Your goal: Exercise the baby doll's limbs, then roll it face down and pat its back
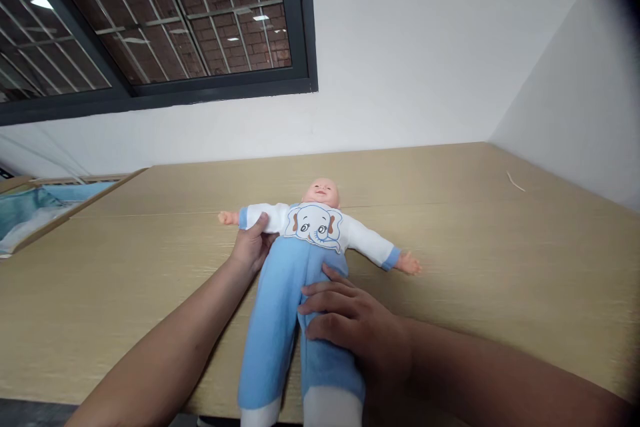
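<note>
Two hands on one doll (295,267), which lies on its back on the bench (500,267), lower centre of the frame, head toward the wall (410,47), legs running off the bottom edge. Left hand (251,243): thumb over the white sleeve (275,215) near the armpit, other fingers tucked behind and mostly hidden; reads as clamped on the upper arm, probably to keep the torso from sliding or rolling. Right hand (363,323): palm down on the blue trousers (275,320), on the leg at frame right, fingers slightly apart and draped, not pinched; thumb out of sight. Looks like it's there to steady that leg. Arms splayed to both sides, likely helps it lie flat. Elephant patch (313,225) on the chest faces up, uncovered. Feet cut off by the frame, so can't tell how they sit relative to the near bench edge. Around it: barred window (190,20) upper left, a blue-lined, wooden-edged thing (30,213) at the left edge, cropped, can't tell what, and a thin white strip (515,183) at right, well apart from the doll. Main obstruction is the right hand itself, covering part of the leg.
</note>
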The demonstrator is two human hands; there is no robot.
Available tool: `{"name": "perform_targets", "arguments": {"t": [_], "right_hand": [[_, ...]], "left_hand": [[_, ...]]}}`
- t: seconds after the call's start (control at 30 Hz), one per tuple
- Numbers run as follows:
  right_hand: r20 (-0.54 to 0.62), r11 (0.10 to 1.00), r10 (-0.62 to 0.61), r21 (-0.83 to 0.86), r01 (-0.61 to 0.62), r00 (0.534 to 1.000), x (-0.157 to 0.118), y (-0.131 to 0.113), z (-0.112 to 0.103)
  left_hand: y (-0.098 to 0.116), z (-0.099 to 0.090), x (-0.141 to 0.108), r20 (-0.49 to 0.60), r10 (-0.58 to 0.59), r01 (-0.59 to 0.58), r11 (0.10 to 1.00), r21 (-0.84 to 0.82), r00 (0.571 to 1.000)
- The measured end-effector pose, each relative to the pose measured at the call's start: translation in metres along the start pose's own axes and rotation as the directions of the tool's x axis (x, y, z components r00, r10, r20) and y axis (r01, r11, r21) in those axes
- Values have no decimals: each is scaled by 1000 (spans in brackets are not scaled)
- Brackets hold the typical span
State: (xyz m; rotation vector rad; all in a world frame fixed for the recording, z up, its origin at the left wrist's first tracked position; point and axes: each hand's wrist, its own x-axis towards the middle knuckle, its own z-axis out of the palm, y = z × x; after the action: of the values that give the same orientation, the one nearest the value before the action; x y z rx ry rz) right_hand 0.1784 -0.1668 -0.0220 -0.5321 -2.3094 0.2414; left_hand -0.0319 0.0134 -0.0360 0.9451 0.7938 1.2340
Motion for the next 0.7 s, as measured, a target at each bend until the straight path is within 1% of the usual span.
{"name": "perform_targets", "arguments": {"t": [0.07, 0.1, 0.17, 0.23, 0.3, 0.37, 0.43, 0.47, 0.53, 0.6, 0.63, 0.7], "right_hand": [[41, 998, 2, -60, 0, 999, -2, -2, 5], [60, 995, 9, -98, -3, 998, -3, -4, 8], [75, 984, 18, -177, -4, 997, -4, -11, 13], [56, 969, 5, -246, 8, 998, -4, -19, 14], [33, 954, -1, -300, 11, 999, -3, -27, 11], [13, 950, 6, -313, -1, 1000, -3, -31, 5], [-43, 961, 40, -272, -51, 998, -3, -28, -3], [-89, 970, 62, -231, -81, 994, -3, -25, -6], [-197, 978, 132, -134, -160, 971, -3, -13, -10], [-279, 970, 220, -42, -241, 935, -2, 0, -11], [-296, 958, 277, 4, -288, 914, -2, 7, -11], [-296, 925, 379, 88, -370, 877, 0, 17, -8]], "left_hand": [[1, 4, -4, -64, 33, -32, 999, 16, 997], [2, 6, -6, -102, 60, -55, 997, 52, 993], [4, 7, -8, -155, 145, -113, 974, 198, 977], [6, 4, -9, -153, 242, -166, 905, 393, 958], [6, -2, -9, -110, 303, -192, 804, 562, 947], [6, -9, -7, -68, 325, -189, 695, 694, 943], [7, -13, -6, -43, 325, -178, 618, 766, 945], [8, -14, -5, -16, 329, -191, 586, 787, 944], [11, -14, -6, 84, 348, -264, 514, 816, 934], [17, -11, -7, 217, 344, -353, 409, 841, 914], [19, -9, -8, 274, 321, -384, 361, 850, 907], [24, -5, -9, 341, 243, -404, 292, 867, 908]]}}
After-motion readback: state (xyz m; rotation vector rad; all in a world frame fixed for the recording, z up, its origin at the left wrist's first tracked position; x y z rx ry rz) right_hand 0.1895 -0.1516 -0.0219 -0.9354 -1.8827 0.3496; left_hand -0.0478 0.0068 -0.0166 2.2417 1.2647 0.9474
